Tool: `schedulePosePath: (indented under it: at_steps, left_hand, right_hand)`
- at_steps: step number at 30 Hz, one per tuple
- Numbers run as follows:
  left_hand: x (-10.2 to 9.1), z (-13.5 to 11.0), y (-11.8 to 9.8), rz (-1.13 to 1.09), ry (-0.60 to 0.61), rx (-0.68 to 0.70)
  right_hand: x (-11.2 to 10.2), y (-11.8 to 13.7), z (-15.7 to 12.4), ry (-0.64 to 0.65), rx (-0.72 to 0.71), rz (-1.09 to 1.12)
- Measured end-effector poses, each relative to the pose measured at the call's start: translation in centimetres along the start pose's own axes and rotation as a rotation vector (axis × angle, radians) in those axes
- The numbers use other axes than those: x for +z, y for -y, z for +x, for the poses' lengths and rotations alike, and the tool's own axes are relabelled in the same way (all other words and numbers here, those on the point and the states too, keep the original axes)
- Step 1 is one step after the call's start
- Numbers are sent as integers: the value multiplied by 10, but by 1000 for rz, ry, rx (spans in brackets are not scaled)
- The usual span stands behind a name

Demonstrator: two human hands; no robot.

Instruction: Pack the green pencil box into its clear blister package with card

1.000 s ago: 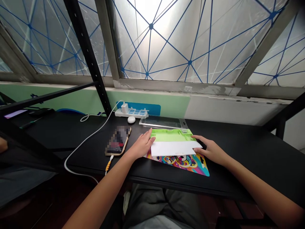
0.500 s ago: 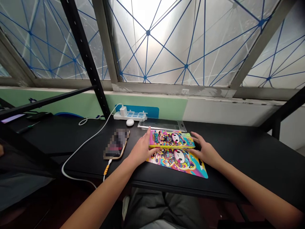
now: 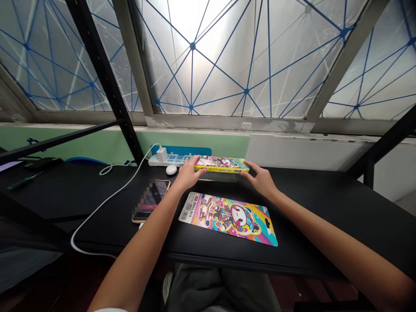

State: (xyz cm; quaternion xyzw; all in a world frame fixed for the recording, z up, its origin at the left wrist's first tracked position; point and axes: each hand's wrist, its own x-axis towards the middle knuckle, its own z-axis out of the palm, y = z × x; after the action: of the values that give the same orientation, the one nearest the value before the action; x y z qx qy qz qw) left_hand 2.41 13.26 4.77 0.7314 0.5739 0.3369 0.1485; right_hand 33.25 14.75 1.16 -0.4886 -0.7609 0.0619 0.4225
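Grasped the pencil box (image 3: 222,164) at both ends with left hand (image 3: 187,175) and right hand (image 3: 261,179), presumably for level support; held it over or on clear tray (image 3: 221,177), beyond printed card (image 3: 228,219) on worktop (image 3: 325,186).

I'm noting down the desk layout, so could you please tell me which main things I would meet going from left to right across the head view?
Green-handled tool → phone → left hand → colourful box → right hand.
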Motion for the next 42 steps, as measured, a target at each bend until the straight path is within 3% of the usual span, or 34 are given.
schedulePosePath:
  at_steps: [5,11,15,20,24,27,32,37,42]
  left_hand:
    - [14,5,29,28,-14,-38]
    - [21,-3,44,58,-99,-56]
    - [23,-12,34,273,-139,-23]
    - [36,-18,7,462,-95,130]
    - [50,-3,-9,482,6,246]
    - [57,17,-12,452,72,194]
    - [64,40,-5,468,156,53]
    - [66,39,-1,532,197,23]
    - [59,33,-2,531,256,16]
  right_hand:
    - [29,-8,3,85,-43,-105]
    - [27,-9,-9,169,-180,-228]
    - [22,8,-19,120,-267,-408]
    - [28,30,-27,270,-367,-431]
    - [25,40,-28,223,-419,-387]
    - [21,54,-35,249,-473,-291]
    - [30,81,-54,353,-301,-331]
    - [40,84,-58,358,-248,-395]
    - [23,80,-50,392,-119,-287]
